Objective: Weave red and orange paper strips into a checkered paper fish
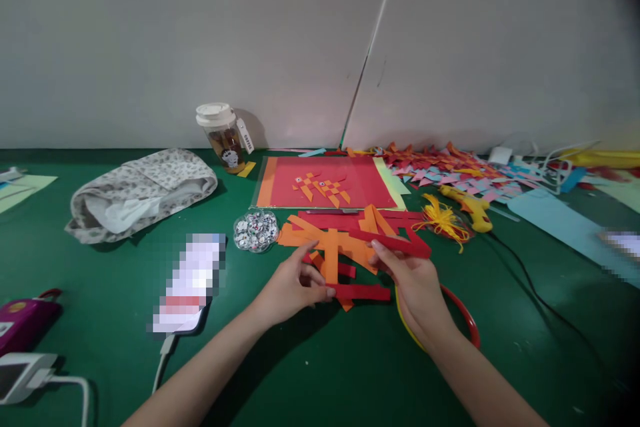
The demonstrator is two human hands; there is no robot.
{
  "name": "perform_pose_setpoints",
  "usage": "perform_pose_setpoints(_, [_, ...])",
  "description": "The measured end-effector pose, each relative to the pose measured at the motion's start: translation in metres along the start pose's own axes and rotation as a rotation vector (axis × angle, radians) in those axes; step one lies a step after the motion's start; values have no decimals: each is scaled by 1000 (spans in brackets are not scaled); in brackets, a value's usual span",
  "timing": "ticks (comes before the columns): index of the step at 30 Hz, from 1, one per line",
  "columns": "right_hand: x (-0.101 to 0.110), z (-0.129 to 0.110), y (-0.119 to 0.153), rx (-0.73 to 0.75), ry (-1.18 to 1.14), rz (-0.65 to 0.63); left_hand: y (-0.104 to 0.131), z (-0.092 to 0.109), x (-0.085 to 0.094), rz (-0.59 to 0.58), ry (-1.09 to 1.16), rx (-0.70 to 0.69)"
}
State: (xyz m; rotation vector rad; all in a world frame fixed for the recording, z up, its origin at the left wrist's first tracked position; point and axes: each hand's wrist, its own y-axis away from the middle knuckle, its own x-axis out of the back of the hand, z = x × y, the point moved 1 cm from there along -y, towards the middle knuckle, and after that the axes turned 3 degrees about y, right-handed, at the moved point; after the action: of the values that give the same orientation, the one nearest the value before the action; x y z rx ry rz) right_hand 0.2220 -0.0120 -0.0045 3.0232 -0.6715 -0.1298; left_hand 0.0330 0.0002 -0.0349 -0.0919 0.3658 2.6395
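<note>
My left hand (286,288) pinches the left end of a short red paper strip (365,292) between thumb and fingers, its index finger raised. An orange strip (331,257) runs upright from that red strip; whether they are joined I cannot tell. In my right hand (415,283) is another red paper strip (407,245), gripped between thumb and fingers and slanting to the left. Beneath both hands lie loose orange strips (295,235) and red strips (390,219). Farther back, two woven orange-and-red paper fish (334,192) rest on a red sheet (357,173).
A box of googly eyes (256,230) and a phone (187,283) lie left. Behind stand a lidded cup (223,140) and a patterned cloth bag (145,193). To the right are yellow yarn (443,219), a yellow glue gun (475,212) with cord, and heaped paper pieces (450,167).
</note>
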Motion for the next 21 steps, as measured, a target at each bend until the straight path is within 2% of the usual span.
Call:
perform_pose_setpoints(3, [0,0,0,-11,2,2,3,2,-1,16,-111,-99])
perform_pose_setpoints(6, [0,-2,-1,-37,-57,12,6,5,-4,27,-316,-207])
perform_pose_setpoints(11, [1,-2,-2,-52,-94,-10,10,8,-10,-15,-542,-334])
perform_pose_setpoints(14, [6,-1,-3,89,-4,21,11,9,-11,-4,-563,-358])
perform_pose_setpoints(18, [13,-9,-1,449,250,95,11,9,-10,15,-549,-373])
perform_pose_setpoints(19, [14,-11,-1,501,316,86,11,9,-10,10,-548,-372])
perform_pose_setpoints(21, [16,-12,0,510,391,35,11,8,-10,-4,-551,-367])
